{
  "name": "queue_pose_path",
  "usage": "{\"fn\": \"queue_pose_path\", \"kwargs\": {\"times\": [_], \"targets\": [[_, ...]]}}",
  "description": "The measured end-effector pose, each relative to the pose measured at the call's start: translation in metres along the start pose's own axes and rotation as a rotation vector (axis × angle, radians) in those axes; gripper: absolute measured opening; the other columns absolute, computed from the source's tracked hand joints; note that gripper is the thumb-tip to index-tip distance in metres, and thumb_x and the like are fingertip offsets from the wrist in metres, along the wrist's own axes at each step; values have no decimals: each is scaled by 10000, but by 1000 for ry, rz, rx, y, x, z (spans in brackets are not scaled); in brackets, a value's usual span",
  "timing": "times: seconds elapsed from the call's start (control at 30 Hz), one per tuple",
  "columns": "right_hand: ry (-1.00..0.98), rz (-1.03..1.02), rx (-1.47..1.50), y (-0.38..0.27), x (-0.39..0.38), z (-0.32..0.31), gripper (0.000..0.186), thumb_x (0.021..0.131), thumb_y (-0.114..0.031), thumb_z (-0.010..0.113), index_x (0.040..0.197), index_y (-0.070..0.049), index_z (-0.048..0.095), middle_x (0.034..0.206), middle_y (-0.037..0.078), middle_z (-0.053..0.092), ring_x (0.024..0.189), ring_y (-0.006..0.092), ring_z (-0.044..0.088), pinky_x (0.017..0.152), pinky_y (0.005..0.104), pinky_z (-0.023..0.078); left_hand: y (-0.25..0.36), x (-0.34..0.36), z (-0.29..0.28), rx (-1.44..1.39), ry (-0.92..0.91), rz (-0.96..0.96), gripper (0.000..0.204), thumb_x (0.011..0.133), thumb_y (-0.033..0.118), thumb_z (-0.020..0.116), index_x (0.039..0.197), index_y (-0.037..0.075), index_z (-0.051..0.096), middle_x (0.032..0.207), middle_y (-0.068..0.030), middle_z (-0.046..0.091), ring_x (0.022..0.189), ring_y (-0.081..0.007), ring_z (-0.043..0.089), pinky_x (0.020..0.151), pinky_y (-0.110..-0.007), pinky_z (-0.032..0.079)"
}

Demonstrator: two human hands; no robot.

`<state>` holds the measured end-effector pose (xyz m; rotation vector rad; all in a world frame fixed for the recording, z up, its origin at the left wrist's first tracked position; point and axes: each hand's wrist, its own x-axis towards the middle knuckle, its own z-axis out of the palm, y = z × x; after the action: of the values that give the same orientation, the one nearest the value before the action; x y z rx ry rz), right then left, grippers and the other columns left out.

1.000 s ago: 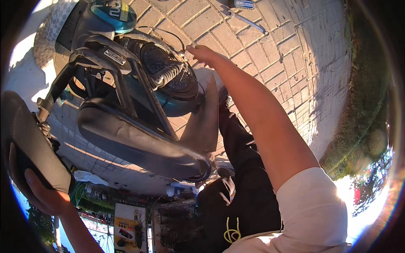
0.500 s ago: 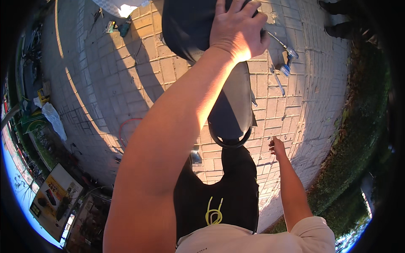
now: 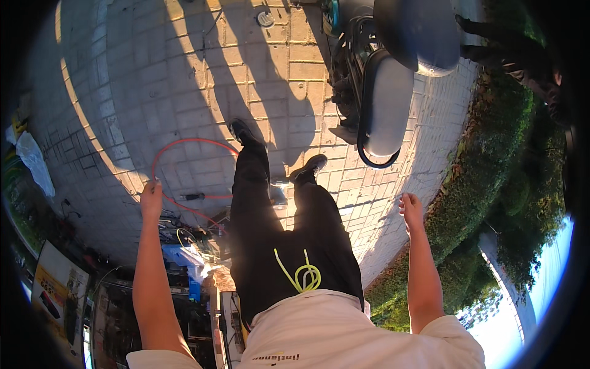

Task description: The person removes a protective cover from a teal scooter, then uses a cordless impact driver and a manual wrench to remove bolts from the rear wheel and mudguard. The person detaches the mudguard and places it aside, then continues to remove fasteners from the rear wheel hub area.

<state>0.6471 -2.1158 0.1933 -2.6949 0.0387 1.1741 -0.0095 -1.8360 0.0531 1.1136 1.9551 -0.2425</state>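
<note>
My left hand (image 3: pixel 151 200) hangs low at my left side, its back toward me and its fingers mostly tucked out of sight. In the picture it overlaps a loop of red hose (image 3: pixel 190 140) lying on the paving; I cannot tell whether they touch. On the other side my right hand (image 3: pixel 412 212) hangs with loosely curled fingers a little apart and nothing in them. Ahead to the right stands a scooter with a dark front seat (image 3: pixel 421 31), a grey rear seat (image 3: pixel 392 101) and a black grab rail (image 3: pixel 362 111). Neither hand touches it.
A dark fitting (image 3: pixel 193 197) lies by the hose. Cluttered shelving (image 3: pixel 190 326) and blue plastic (image 3: pixel 192 261) are close at my left. A person's dark-clothed legs (image 3: pixel 501 58) show beyond the scooter. A hedge (image 3: pixel 473 203) borders the brick paving (image 3: pixel 203 98) on the right.
My left hand has come off the scooter's dark front seat and dropped to my left side. The scooter now appears farther right, and the red hose shows more fully. My right hand still hangs.
</note>
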Motion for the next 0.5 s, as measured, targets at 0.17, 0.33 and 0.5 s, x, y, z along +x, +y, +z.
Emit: {"fn": "queue_pose_path", "kwargs": {"times": [0.17, 0.33, 0.5], "targets": [[-32, -583, -112, -179, -13, 22, 324, 934, -306, 583, 1094, -25, 600, 790, -31, 543, 736, 55, 450, 656, 213, 368, -241, -97, -69, 110, 55, -303, 364, 910, 300, 518, 1002, -37, 622, 879, -161, 616, 784, -327, 570, 745, -408, 442], [376, -944, -216, -311, -14, 34, 325, 916, -281, 598, 1116, -24, 610, 1078, 74, 585, 902, 148, 580, 774, 275, 463, -274, -180, 6, -314, -153, -413, 293, 892, 224, 531, 1000, -33, 621, 867, -97, 619, 779, -205, 572, 730, -332, 451], [281, -837, -451, -396, 22, 51, 466, 867, -351, 590, 1135, 28, 621, 1148, 177, 638, 1062, 268, 607, 926, 317, 435, -213, -220, 65, -580, -329, -541, 258, 894, 190, 549, 1031, -17, 622, 914, -66, 636, 803, -153, 590, 759, -276, 463]]}}
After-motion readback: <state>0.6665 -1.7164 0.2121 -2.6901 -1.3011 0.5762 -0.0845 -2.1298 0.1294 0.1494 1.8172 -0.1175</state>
